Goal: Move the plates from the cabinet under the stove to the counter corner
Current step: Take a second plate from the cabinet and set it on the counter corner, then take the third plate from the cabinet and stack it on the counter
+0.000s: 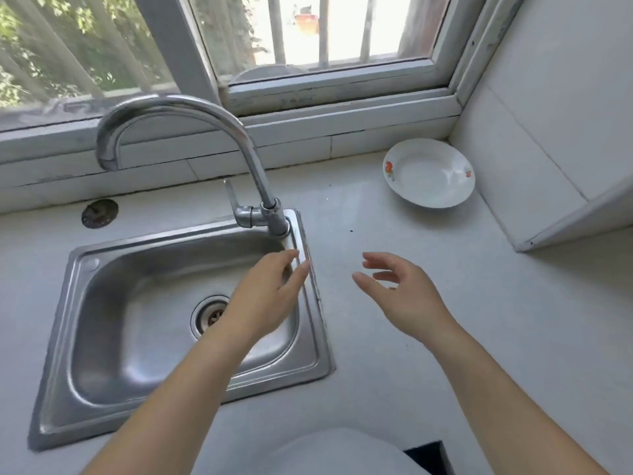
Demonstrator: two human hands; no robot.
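I note one white plate (429, 173), red floral marks on its rim, upright and empty, resting in the counter corner (459, 214) below the window.

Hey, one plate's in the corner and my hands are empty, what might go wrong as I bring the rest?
1. The plate sits close to the wall; setting the next one on it carelessly might chip either, or knock it against the tile.
2. The faucet arches over the sink beside your left hand; a carried plate may clip it on the way across.
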